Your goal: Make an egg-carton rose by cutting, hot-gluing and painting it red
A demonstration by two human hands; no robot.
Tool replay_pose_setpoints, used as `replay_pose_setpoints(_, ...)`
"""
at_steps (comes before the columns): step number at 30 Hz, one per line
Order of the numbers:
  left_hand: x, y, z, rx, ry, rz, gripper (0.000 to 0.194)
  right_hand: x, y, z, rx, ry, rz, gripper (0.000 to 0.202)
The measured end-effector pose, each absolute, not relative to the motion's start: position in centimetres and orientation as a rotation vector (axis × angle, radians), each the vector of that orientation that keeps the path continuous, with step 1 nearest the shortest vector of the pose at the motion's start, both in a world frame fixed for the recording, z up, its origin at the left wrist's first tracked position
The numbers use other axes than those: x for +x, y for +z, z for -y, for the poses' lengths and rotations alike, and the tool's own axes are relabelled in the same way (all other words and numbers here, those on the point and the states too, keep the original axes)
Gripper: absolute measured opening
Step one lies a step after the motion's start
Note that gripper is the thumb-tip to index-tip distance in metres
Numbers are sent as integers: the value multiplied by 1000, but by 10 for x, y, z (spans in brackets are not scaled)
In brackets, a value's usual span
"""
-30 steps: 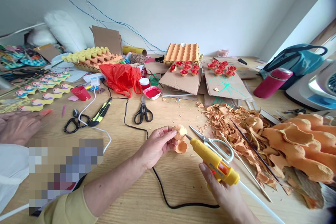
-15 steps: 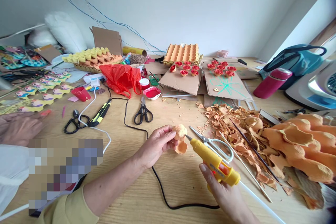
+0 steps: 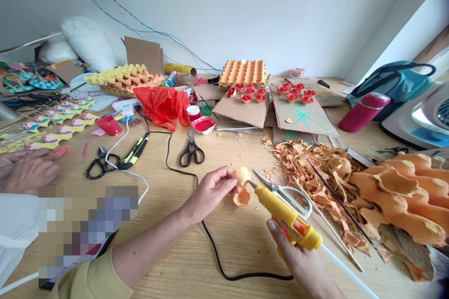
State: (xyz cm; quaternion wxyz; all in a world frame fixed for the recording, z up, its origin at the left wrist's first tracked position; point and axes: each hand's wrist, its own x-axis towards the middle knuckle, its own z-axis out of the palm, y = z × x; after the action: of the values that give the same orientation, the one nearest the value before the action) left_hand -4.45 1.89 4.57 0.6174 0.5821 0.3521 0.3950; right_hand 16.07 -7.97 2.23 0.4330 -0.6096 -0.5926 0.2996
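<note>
Between the fingertips of my left hand (image 3: 214,192) is an orange egg-carton cup (image 3: 240,176) with a rounded base and scalloped edge. My right hand (image 3: 298,257) grips a yellow hot glue gun (image 3: 286,212), a white glue stick running out of its back end. The gun's nozzle points left and touches, or nearly touches, the cup's edge. A second petal-edged cup (image 3: 242,197) lies on the table just below the held one. White-handled scissors (image 3: 286,191) rest behind the gun.
Orange carton scraps (image 3: 315,173) and uncut egg cartons (image 3: 403,191) fill the right side. Red paper flowers (image 3: 296,88) sit on cardboard behind. Black scissors (image 3: 191,152), a red paint dish (image 3: 203,124) and a utility knife (image 3: 133,152) lie ahead. A co-worker's hands (image 3: 30,168) are at left.
My left hand and the held cup have shifted very slightly, showing more of the cup on the table. The glue gun stays almost in place at the cup's edge.
</note>
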Motion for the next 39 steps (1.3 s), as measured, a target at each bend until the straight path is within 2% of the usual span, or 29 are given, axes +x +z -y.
replay_pose_setpoints(10,-41,46,-15,1531,1002,-937,19,154,27,82,-1528,824,1416,46)
replay_pose_setpoints(19,-50,64,-23,1225,1219,-950,20,173,22,72,-1573,1058,1192,49)
replay_pose_setpoints(25,-64,94,-30,973,1489,-736,20,184,31,60,-1338,1225,1119,48)
replay_pose_setpoints(34,-83,127,-24,873,1570,-617,23,215,32,54,-1687,1007,934,47)
replay_pose_setpoints(39,-80,126,-22,869,1551,-578,25,205,30,57,-1597,1089,893,46)
